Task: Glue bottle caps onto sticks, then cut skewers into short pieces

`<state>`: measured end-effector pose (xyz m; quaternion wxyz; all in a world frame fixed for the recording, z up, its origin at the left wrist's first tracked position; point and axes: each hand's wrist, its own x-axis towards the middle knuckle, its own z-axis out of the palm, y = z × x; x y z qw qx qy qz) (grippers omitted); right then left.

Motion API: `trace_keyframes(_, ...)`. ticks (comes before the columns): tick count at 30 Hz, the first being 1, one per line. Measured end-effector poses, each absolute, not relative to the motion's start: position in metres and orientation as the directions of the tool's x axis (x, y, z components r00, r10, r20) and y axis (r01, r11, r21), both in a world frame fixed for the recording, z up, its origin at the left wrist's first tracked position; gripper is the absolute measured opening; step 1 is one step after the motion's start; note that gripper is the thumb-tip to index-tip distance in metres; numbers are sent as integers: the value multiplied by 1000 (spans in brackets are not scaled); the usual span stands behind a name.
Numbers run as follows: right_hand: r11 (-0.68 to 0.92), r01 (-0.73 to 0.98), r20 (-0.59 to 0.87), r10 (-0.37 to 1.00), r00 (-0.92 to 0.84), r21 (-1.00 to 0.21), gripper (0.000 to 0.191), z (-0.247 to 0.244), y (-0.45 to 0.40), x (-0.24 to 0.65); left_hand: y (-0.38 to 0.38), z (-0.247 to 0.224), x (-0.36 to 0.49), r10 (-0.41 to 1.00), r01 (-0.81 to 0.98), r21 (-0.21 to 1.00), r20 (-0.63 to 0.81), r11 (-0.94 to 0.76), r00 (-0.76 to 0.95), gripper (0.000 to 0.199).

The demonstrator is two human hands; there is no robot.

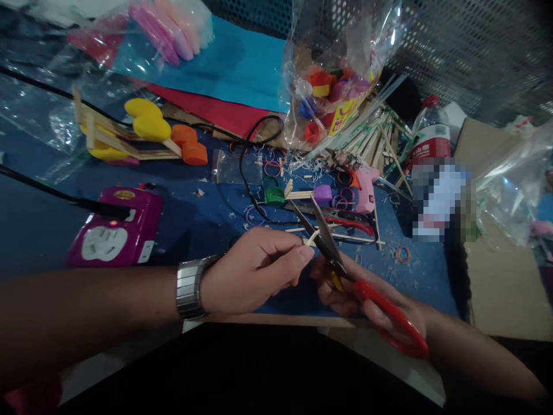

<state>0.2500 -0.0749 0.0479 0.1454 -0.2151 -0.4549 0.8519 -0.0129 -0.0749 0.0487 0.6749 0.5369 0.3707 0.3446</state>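
My left hand, with a metal watch at the wrist, pinches a short pale wooden stick between thumb and forefinger. My right hand grips red-handled scissors. Their blades are spread, pointing up and left, and the stick's tip lies between them. Just beyond the blades are a green bottle cap and a purple cap, with several sticks between them. Behind the scissors lies a red and black cutter knife. Part of the right hand is hidden by the scissors.
A purple power strip with a plugged-in black cable stands left. Beyond it are a stick frame with yellow hearts and orange caps. A pink glue gun, a bottle, a bag of caps and a cardboard box are right.
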Motion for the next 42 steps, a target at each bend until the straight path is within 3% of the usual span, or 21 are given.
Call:
trace_keyframes(7,-542,-17,-260,431,-864,-840,61,49,-75,252,-75,49,-15,866,-84,984,-97,158,491,48)
trace_keyframes(18,-540,-76,-210,448,-869,-839,45,44,-75,252,-76,49,-17,872,-88,996,69,-30,485,50)
trace_keyframes(36,-575,-18,-292,441,-849,-818,38,51,-75,247,-77,48,-14,876,-144,988,15,62,482,50)
trace_keyframes(42,-481,30,-260,419,-870,-876,28,44,-75,252,-79,46,-12,869,-173,973,-47,151,493,50)
